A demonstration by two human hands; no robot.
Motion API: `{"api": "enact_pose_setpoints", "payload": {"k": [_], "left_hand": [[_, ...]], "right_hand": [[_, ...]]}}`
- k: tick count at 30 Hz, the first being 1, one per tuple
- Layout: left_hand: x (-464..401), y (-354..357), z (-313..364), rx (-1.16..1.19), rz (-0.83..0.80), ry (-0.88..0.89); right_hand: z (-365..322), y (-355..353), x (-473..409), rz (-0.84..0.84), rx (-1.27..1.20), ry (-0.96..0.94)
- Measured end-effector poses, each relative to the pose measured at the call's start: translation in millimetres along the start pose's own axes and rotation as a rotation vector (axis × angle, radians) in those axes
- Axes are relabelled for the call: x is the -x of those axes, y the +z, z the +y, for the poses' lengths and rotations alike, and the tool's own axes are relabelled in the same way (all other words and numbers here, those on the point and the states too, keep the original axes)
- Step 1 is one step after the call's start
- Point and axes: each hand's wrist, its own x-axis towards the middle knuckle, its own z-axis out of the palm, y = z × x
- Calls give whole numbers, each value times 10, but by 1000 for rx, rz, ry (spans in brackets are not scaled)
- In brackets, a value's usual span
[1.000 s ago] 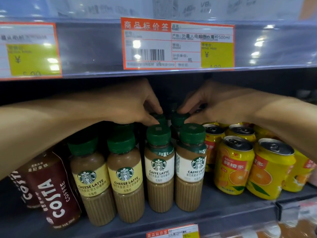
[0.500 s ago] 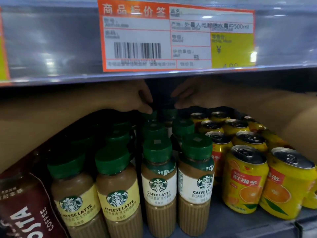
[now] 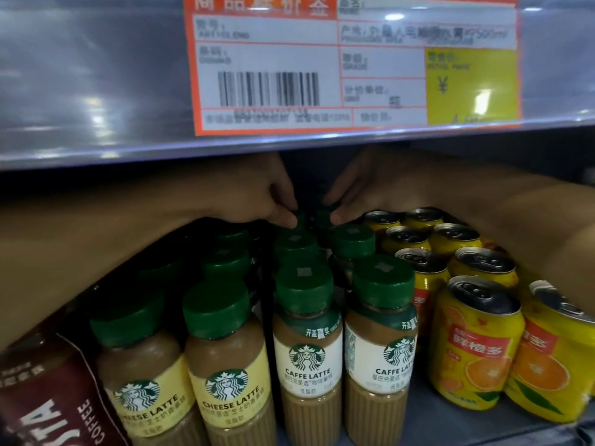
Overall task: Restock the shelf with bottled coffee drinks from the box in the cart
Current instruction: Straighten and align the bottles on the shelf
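both arms are reached deep under the upper shelf edge [image 3: 96, 91], toward the back of the coffee rows. the left hand [image 3: 254, 194] is curled, its fingertips [image 3: 286, 220] pressed down onto the green cap of a rear bottle [image 3: 299, 220]; the right hand [image 3: 363, 185] is likewise curled, with its fingertips [image 3: 338, 217] set on the cap of the neighbouring rear bottle [image 3: 323, 217]. whether either cap is truly pinched or only touched cannot be told in the dim recess. two rows of caffe latte bottles [image 3: 307, 358] are seen running back from the front, with three caps counted clearly in each row before the hands. two cheese latte bottles [image 3: 228, 381] are stood at the front to their left, with more green caps dimly made out behind them; their number cannot be told. one dark red costa coffee bottle [image 3: 48, 407] is seen tilted at the far left. to the right, nine yellow orange-drink cans [image 3: 473, 346] can be counted, packed close together. one orange-bordered price tag [image 3: 351, 62] is fixed to the upper shelf edge. the lower shelf [image 3: 450, 426] bears all of these.
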Motion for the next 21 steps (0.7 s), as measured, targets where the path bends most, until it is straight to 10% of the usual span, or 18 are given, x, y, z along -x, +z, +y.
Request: {"api": "enact_pose_setpoints", "payload": {"k": [21], "left_hand": [[190,-40,104,104,-27,-21]], "right_hand": [[-80,-28,135,-51,22,-41]]}}
